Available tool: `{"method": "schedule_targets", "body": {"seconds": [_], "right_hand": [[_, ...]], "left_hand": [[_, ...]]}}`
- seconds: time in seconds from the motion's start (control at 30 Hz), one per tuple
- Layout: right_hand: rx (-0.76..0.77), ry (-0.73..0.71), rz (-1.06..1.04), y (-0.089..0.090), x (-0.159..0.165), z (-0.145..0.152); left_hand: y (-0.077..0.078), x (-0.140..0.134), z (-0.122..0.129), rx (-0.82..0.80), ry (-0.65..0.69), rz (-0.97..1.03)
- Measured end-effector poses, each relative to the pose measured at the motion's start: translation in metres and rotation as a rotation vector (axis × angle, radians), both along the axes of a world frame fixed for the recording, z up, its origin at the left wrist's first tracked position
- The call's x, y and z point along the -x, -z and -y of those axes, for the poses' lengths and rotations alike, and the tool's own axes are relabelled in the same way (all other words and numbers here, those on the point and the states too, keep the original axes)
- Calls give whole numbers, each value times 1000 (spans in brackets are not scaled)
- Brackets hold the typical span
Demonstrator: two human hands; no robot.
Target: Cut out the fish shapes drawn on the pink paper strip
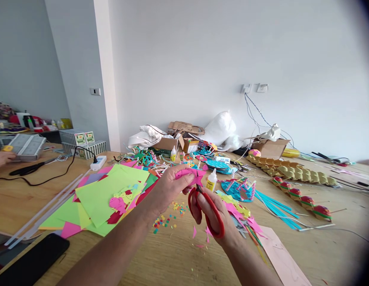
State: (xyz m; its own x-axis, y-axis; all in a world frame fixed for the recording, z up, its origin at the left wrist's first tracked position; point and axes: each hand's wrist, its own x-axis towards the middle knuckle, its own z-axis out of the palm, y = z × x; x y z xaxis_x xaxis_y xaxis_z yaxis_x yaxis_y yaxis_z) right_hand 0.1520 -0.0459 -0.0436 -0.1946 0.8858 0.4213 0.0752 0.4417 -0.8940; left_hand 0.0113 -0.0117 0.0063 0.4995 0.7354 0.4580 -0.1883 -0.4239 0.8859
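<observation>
Pinching a pink paper cutout [198,175] in my left hand [176,184], I clasp red-handled scissors [216,210] in my right hand [223,210] just below; a slipping pinch could misdirect the blades.

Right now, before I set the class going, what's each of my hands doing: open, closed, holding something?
Left hand: closed, its grip on a pink paper piece.
Right hand: closed, holding red-handled scissors.

Person's hands [177,180], two; red-handled scissors [220,229], one pair; held pink cutout [198,177], one; black phone [32,260], one; wall outlets [262,88], two.
</observation>
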Motion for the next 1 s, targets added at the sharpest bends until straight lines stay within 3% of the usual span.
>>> {"method": "schedule_targets", "body": {"seconds": [0.6,1.0], "right_hand": [[42,35,3,1,-1,1],[70,46,21,-2,-1,0]], "left_hand": [[1,-4,2,-7,-65,-15],[-3,3,0,-35,-7,-48]]}}
